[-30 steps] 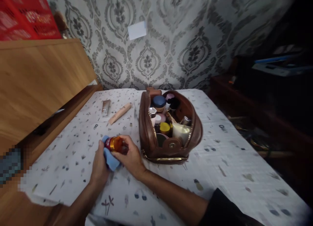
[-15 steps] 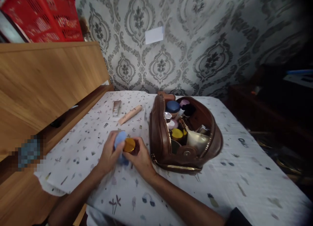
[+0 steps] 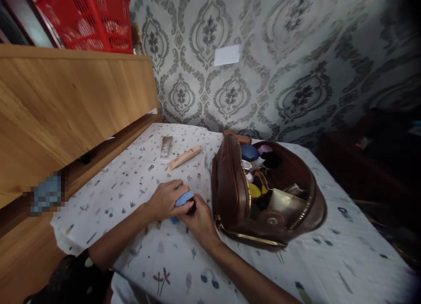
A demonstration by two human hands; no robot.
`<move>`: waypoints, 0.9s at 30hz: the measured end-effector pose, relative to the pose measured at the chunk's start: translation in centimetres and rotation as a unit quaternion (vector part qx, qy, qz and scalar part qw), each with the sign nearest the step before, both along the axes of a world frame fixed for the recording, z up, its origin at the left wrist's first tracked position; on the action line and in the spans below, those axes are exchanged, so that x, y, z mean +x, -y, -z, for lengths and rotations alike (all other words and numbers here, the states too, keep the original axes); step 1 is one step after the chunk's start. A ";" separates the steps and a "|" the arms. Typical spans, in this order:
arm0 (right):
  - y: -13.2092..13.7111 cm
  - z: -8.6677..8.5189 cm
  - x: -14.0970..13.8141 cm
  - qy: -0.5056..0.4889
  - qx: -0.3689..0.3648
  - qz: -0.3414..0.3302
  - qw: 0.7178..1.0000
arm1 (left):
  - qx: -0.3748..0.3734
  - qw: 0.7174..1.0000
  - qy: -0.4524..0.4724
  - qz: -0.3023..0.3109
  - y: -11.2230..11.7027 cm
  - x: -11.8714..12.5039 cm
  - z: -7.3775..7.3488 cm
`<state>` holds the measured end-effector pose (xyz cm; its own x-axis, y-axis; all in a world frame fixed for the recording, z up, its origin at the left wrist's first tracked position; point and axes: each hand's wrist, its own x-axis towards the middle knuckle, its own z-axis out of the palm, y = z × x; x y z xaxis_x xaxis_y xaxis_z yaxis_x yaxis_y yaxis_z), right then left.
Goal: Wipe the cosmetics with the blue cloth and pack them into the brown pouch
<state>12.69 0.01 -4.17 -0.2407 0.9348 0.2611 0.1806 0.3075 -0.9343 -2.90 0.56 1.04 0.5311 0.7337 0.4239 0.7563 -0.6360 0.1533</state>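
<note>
My left hand (image 3: 170,199) is closed on a light blue cloth (image 3: 184,198), pressing it over the top of a small jar. My right hand (image 3: 203,219) grips that dark brown jar (image 3: 192,206) from the right side; its gold lid is covered by the cloth and fingers. Just right of my hands stands a brown leather bag (image 3: 230,185), unzipped. Inside it are a dark blue round container (image 3: 250,152), a yellow lid (image 3: 254,191) and a gold pouch (image 3: 287,204). Beyond my hands lie a peach tube (image 3: 184,157) and a small silvery tube (image 3: 166,146).
A patterned white cloth (image 3: 131,198) covers the surface under everything. On the left rises a wooden headboard (image 3: 82,93) with a red plastic basket (image 3: 98,23) on top. Patterned wallpaper (image 3: 230,93) backs the scene, with a white paper (image 3: 227,55) on it.
My left hand has brought the blue cloth from beside the jar onto its gold lid, which is now hidden. The view has shifted left, so things appear farther right.
</note>
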 end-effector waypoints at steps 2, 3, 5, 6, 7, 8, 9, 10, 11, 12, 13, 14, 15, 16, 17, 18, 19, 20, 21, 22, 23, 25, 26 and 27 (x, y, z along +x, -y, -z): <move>0.1 0.0 -0.1 0.015 0.009 0.016 1.000 | 0.003 1.000 0.024 -0.010 -0.1 0.2 0.6; 0.2 0.0 -0.1 0.023 0.013 0.025 0.999 | 0.002 0.999 0.036 -0.019 -0.1 0.3 0.9; 0.3 0.1 -0.1 0.035 0.020 0.036 0.999 | -0.003 0.998 0.053 -0.033 0.0 0.6 1.4; 0.3 0.1 -0.1 0.039 0.021 0.035 0.998 | -0.008 0.998 0.057 -0.037 0.0 0.6 1.5; 0.3 0.1 -0.1 0.042 0.020 0.031 0.998 | -0.012 0.997 0.062 -0.037 0.1 0.7 1.7; 0.2 0.2 -0.1 0.044 0.018 0.027 0.999 | -0.018 0.997 0.068 -0.036 0.1 0.7 1.7; 0.2 0.2 -0.1 0.044 0.015 0.022 0.999 | -0.024 0.996 0.076 -0.035 0.1 0.6 1.7; 0.1 0.2 0.0 0.041 0.012 0.018 0.999 | -0.032 0.995 0.087 -0.032 0.0 0.6 1.6; 0.0 0.2 0.0 0.037 0.007 0.015 0.999 | -0.040 0.994 0.101 -0.026 0.0 0.4 1.5; -0.1 0.2 0.0 0.030 0.001 0.012 0.999 | -0.050 0.992 0.118 -0.018 -0.1 0.3 1.4; -0.2 0.2 -0.1 0.021 -0.008 0.006 1.000 | -0.062 0.988 0.139 -0.005 -0.1 0.2 1.2; -0.2 0.1 -0.1 0.010 -0.021 -0.006 1.000 | -0.076 0.984 0.163 0.009 -0.1 0.0 1.1; -0.3 0.0 -0.1 -0.003 -0.035 -0.021 0.999 | -0.091 0.977 0.190 0.025 -0.1 -0.1 1.0; -0.2 -0.2 -0.1 -0.018 -0.051 -0.037 0.998 | -0.105 0.969 0.218 0.039 -0.1 -0.2 0.9; -0.1 -0.5 0.0 -0.034 -0.068 -0.052 0.996 | -0.116 0.961 0.246 0.051 0.0 -0.3 0.8; 0.0 -0.8 0.0 -0.049 -0.085 -0.067 0.993 | -0.125 0.953 0.271 0.057 0.1 -0.3 0.8; 0.2 -1.1 0.1 -0.063 -0.103 -0.082 0.989 | -0.132 0.946 0.291 0.059 0.2 -0.3 0.7; 0.5 -1.4 0.2 -0.078 -0.119 -0.093 0.985 | -0.138 0.940 0.306 0.056 0.4 -0.3 0.7; 0.7 -1.7 0.2 -0.094 -0.133 -0.103 0.981 | -0.146 0.936 0.317 0.050 0.5 -0.3 0.7; 0.9 -1.9 0.3 -0.112 -0.142 -0.112 0.977 | -0.155 0.931 0.327 0.043 0.6 -0.3 0.7; 1.1 -2.0 0.3 -0.132 -0.144 -0.118 0.974 | -0.167 0.925 0.339 0.032 0.7 -0.2 0.7; 1.4 -2.1 0.3 -0.156 -0.135 -0.122 0.971 | -0.190 0.911 0.366 0.008 0.8 -0.2 0.7; 1.4 -2.0 0.3 -0.158 -0.126 -0.122 0.972 | -0.200 0.904 0.377 -0.009 0.9 -0.1 0.7; 1.5 -1.9 0.3 -0.153 -0.118 -0.120 0.974 | -0.208 0.899 0.385 -0.025 0.9 -0.1 0.6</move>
